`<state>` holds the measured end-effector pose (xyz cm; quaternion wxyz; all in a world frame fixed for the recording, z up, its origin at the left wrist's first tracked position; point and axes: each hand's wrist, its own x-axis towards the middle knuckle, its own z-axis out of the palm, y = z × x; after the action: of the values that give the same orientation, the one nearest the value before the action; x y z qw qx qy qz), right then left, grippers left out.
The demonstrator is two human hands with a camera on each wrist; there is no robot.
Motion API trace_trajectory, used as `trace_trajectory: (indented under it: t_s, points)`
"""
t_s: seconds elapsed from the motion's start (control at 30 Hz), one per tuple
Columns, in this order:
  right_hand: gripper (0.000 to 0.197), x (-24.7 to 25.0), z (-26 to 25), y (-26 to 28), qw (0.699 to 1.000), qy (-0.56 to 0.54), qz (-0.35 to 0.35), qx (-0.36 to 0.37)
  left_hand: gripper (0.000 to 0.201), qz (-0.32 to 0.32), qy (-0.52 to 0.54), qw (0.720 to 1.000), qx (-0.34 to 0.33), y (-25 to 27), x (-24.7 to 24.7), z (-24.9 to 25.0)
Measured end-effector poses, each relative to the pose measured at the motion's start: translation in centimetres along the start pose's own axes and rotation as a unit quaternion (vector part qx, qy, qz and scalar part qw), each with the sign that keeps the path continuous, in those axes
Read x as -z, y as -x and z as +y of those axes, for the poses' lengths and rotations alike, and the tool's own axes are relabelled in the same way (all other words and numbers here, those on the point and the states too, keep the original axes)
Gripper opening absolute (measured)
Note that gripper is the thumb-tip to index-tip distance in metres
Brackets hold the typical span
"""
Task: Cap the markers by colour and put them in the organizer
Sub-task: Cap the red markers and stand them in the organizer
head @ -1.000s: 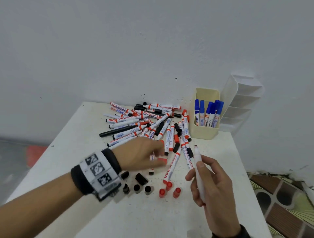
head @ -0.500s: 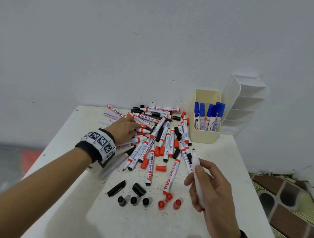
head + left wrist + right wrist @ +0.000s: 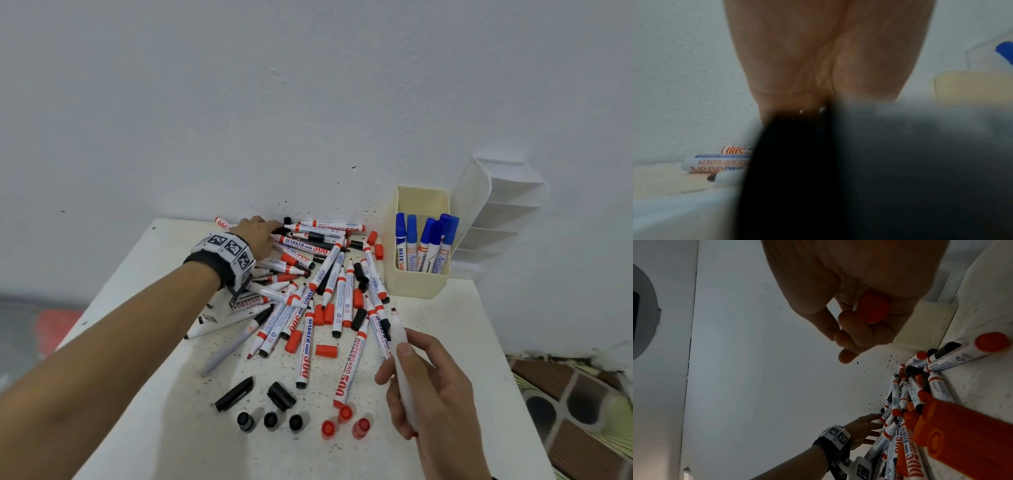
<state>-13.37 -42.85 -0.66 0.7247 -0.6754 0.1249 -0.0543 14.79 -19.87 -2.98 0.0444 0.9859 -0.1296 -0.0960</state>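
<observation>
right grip (image 3: 430,394) clenched round uncapped marker (image 3: 401,356); left grip (image 3: 257,234) released, touching marker pile (image 3: 318,284).

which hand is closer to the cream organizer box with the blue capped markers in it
Right. The right hand, holding an uncapped white marker, sits in front of the cream plastic organizer box; the left hand is across the marker pile, by the wall.

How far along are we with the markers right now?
Early days. Done: only the blue-capped markers stand in the cream organizer. In hand: the right hand grips an uncapped marker with a red end, while the left hand reaches into the far side of the pile. Left: that heap of red and black markers, plus loose red caps and black caps near the table's front.
</observation>
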Motion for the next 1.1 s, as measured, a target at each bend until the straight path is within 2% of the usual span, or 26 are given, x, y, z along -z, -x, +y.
trace_trajectory:
  t_s: [0.17,0.33,0.53,0.63,0.73,0.8,0.97,1.1]
  points:
    - [0.018,0.2,0.4,-0.2,1.000,-0.003,0.003,-0.002,0.054,-0.036,0.020,0.999,-0.012,-0.4,-0.4,0.1]
    - [0.019,0.0,0.6,-0.2,1.000,-0.004,-0.010,0.001,0.048,-0.027,0.070,0.995,-0.061,1.3,-0.4,-0.8]
    - [0.020,0.1,0.6,-0.2,1.000,0.001,-0.009,0.004,0.041,-0.063,0.078,0.991,-0.094,4.0,0.5,-1.8]
    - [0.019,0.0,0.6,-0.2,1.000,0.001,-0.010,0.001,0.041,-0.070,0.097,0.991,-0.064,4.6,0.8,-3.1]
    - [0.020,-0.2,0.6,-0.2,1.000,0.001,-0.012,-0.002,0.044,-0.015,0.123,0.992,0.007,4.2,1.2,-4.5]
    - [0.020,-0.3,0.6,-0.2,1.000,0.004,-0.012,-0.006,0.039,0.017,0.111,0.993,0.043,3.7,1.3,-5.0]
    - [0.019,-0.8,0.4,-0.2,1.000,0.010,-0.017,-0.004,0.028,0.031,0.066,0.997,0.012,2.7,0.5,-3.8]
    - [0.020,-0.8,0.4,-0.3,1.000,0.018,-0.016,-0.006,0.028,0.011,0.019,1.000,0.008,1.6,0.5,-2.0]
